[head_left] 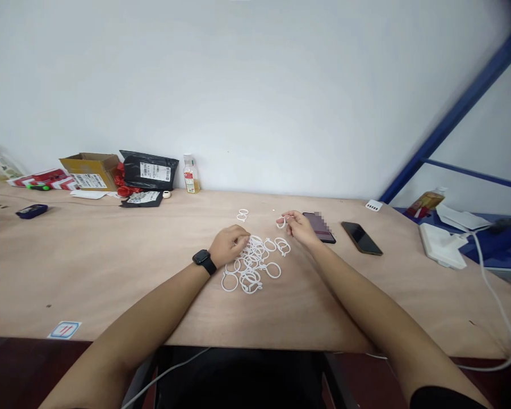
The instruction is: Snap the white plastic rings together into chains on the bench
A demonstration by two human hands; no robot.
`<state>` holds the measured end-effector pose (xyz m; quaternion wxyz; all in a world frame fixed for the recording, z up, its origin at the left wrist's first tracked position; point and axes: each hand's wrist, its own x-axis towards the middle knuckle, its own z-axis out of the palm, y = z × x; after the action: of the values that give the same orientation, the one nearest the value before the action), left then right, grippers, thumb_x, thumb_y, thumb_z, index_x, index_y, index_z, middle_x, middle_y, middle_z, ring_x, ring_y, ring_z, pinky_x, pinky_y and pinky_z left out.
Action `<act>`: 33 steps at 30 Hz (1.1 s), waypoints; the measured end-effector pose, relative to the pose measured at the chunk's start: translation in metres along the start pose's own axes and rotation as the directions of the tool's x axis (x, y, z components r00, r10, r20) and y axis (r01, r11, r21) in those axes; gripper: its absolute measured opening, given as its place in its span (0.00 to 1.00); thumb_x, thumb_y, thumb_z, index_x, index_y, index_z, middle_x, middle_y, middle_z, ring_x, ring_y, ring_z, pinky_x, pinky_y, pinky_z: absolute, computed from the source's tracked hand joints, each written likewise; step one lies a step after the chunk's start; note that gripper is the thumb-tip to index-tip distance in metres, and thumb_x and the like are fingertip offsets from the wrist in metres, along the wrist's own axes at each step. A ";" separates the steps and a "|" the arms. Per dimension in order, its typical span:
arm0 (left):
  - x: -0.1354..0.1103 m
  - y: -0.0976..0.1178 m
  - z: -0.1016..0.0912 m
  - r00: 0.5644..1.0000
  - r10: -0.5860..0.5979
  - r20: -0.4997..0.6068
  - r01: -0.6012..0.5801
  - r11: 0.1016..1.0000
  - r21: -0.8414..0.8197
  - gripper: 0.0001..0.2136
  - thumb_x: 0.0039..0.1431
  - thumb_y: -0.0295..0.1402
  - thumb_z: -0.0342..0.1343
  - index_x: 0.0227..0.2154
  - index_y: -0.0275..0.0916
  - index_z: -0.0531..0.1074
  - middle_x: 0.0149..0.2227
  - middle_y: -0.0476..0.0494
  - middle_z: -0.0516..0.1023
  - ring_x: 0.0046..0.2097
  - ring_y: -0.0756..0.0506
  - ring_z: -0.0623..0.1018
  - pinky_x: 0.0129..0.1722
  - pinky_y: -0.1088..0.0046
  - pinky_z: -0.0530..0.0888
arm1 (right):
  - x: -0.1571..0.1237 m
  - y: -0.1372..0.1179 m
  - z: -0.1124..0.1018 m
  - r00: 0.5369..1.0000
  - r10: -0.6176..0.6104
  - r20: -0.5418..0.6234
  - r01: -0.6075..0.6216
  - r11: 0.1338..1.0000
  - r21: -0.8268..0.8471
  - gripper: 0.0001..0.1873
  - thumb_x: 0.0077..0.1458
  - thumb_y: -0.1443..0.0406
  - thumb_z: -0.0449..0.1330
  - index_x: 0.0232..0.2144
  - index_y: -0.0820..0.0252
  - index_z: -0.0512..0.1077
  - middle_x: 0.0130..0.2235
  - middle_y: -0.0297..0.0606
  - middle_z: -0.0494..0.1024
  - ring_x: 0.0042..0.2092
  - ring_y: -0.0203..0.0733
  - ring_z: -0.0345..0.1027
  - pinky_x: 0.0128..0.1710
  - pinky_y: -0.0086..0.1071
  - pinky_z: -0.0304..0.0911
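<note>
White plastic curtain rings (250,277), each with a small eyelet, lie in a loose pile on the wooden table. My left hand (229,244), with a black watch on its wrist, rests against the pile's upper left edge. Its fingers are curled in, and whatever they may hold is hidden. Up and to the right of the pile, my right hand (298,226) pinches one white curtain ring (281,223) between thumb and fingers, just above the tabletop. Two more rings (242,215) lie apart from the pile, farther back.
Beside my right hand lie a dark purple phone-like slab (321,228) and a black phone (361,238). A white power strip (440,245) with a cable sits farther right. Along the wall stand a bottle (191,175), a black parcel bag (149,170) and an open cardboard box (89,171).
</note>
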<state>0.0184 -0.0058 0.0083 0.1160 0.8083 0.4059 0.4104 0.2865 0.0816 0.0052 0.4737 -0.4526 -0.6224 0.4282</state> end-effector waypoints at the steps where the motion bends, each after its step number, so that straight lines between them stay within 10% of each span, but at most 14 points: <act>1: 0.004 -0.006 0.000 0.996 -0.057 -0.061 0.057 0.998 -0.006 0.11 0.62 0.34 0.49 0.38 0.39 0.77 0.40 0.41 0.78 0.40 0.46 0.76 0.40 0.70 0.73 | -0.007 -0.001 -0.003 0.999 0.019 -0.042 -0.017 0.999 0.043 0.19 0.50 0.52 0.59 0.38 0.59 0.67 0.35 0.37 0.80 0.19 0.27 0.54 0.20 0.25 0.52; 6: 0.030 -0.049 0.007 0.963 -0.256 -0.088 0.266 0.955 0.132 0.13 0.60 0.33 0.50 0.43 0.38 0.76 0.44 0.41 0.75 0.39 0.45 0.76 0.45 0.66 0.73 | -0.027 0.000 -0.010 0.988 0.089 -0.123 -0.075 0.990 0.117 0.22 0.42 0.54 0.65 0.37 0.62 0.70 0.35 0.39 0.79 0.19 0.26 0.54 0.18 0.25 0.50; 14: 0.066 -0.094 0.025 0.948 -0.277 0.156 0.181 0.874 0.452 0.24 0.55 0.32 0.53 0.57 0.43 0.67 0.56 0.37 0.68 0.54 0.37 0.71 0.55 0.58 0.67 | -0.030 0.004 -0.003 0.987 0.091 -0.136 -0.076 0.991 0.109 0.14 0.44 0.58 0.58 0.32 0.60 0.70 0.27 0.33 0.75 0.18 0.28 0.54 0.16 0.24 0.49; 33: 0.035 -0.079 0.013 0.971 -0.208 0.122 0.132 0.882 0.452 0.10 0.55 0.41 0.55 0.34 0.40 0.74 0.48 0.40 0.72 0.43 0.41 0.76 0.47 0.63 0.72 | -0.028 0.016 -0.006 0.991 -0.069 -0.111 0.053 0.988 -0.145 0.11 0.41 0.63 0.48 0.19 0.58 0.69 0.19 0.34 0.70 0.24 0.38 0.63 0.23 0.28 0.57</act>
<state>-0.0043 0.0729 -0.0214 -0.0005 0.8062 0.5464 0.2271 0.2987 0.0589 -0.0144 0.4886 -0.4898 -0.6363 0.3412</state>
